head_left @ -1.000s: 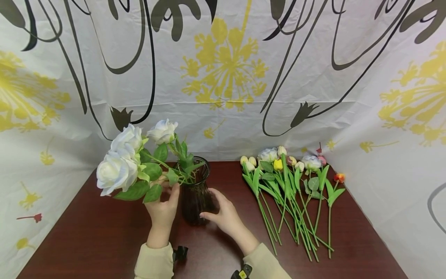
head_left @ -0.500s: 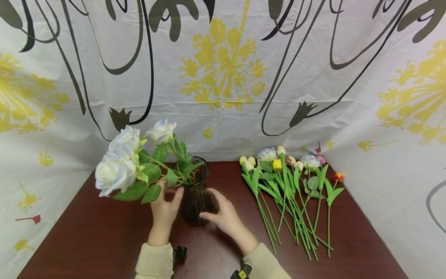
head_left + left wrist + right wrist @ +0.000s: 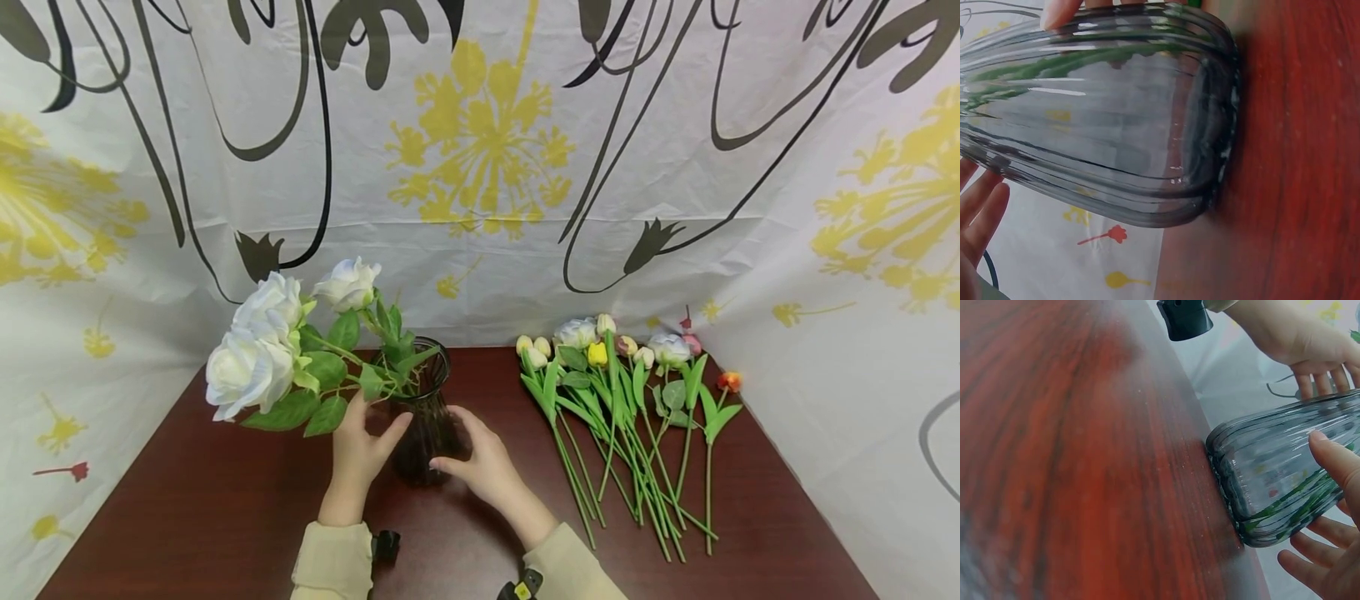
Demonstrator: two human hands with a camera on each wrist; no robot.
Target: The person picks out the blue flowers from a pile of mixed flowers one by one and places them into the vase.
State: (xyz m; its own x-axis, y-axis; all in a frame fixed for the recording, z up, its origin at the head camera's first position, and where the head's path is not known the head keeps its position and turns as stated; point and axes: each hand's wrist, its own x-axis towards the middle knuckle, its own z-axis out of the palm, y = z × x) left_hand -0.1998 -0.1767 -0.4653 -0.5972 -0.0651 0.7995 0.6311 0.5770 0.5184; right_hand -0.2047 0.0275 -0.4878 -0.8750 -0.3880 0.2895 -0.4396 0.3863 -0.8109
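Observation:
A dark, clear ribbed glass vase (image 3: 426,433) stands upright on the table, with green stems showing inside it. Three white roses (image 3: 251,371) on leafy stems lean out of its mouth to the left. My right hand (image 3: 483,462) holds the vase's right side, thumb in front and fingers behind. On the other side, my left hand (image 3: 362,446) has its thumb against the vase and its fingers spread below the rose leaves. The left wrist view shows fingertips (image 3: 994,200) at the glass. In the right wrist view, the right thumb (image 3: 1335,459) lies over the glass.
A pile of tulips (image 3: 622,400) and pale roses lies on the right side of the dark red table (image 3: 225,517). One orange tulip (image 3: 729,383) lies at its outer edge. A patterned white cloth (image 3: 480,275) rises behind the table and at both sides.
My left hand has moved right from under the rose leaves to the vase, with its thumb swinging toward the glass. The right hand, vase and roses stay nearly where they were.

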